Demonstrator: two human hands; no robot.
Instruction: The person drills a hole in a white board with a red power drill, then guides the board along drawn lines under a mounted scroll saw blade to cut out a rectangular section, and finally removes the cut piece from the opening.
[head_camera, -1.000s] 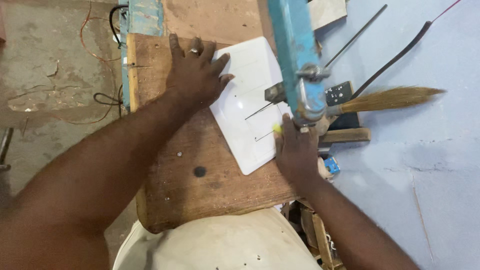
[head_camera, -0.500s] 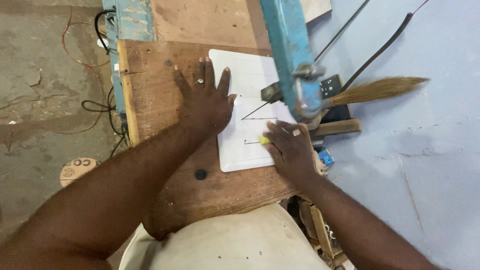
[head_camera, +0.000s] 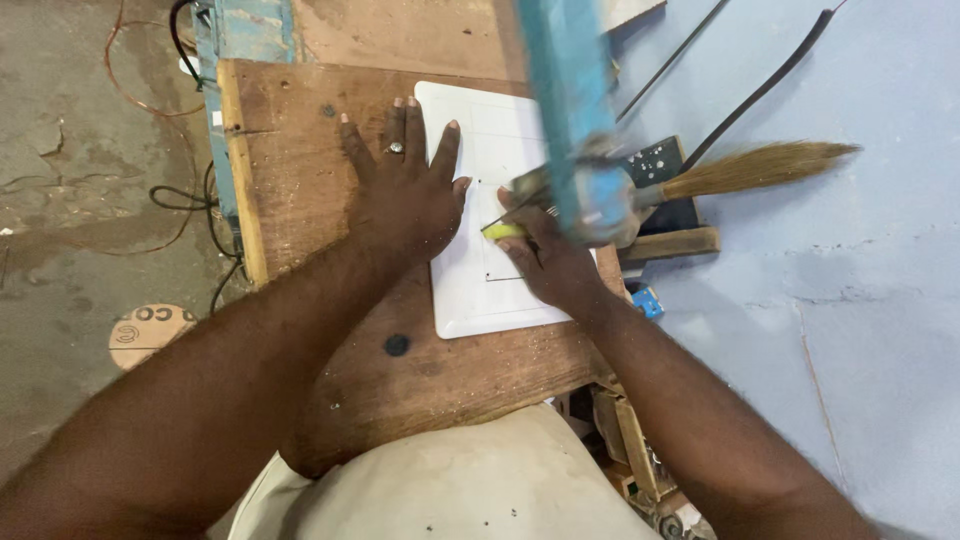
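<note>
A white rectangular plastic plate with thin marked lines lies on a worn wooden workbench. My left hand, with a ring on one finger, presses flat with spread fingers on the plate's left edge and the wood. My right hand rests on the plate's right side, fingers closed around a small yellow-handled tool. A blue machine arm, blurred, reaches over the plate just above my right hand.
A straw broom lies on the pale blue floor at right, with two thin dark rods beyond it. Cables and a round sanding disc lie on the concrete floor at left. A dark knot hole marks the bench.
The view has shifted and my left hand now sits further onto the wood beside the plate. My right hand has moved slightly toward the plate's middle under the blue arm.
</note>
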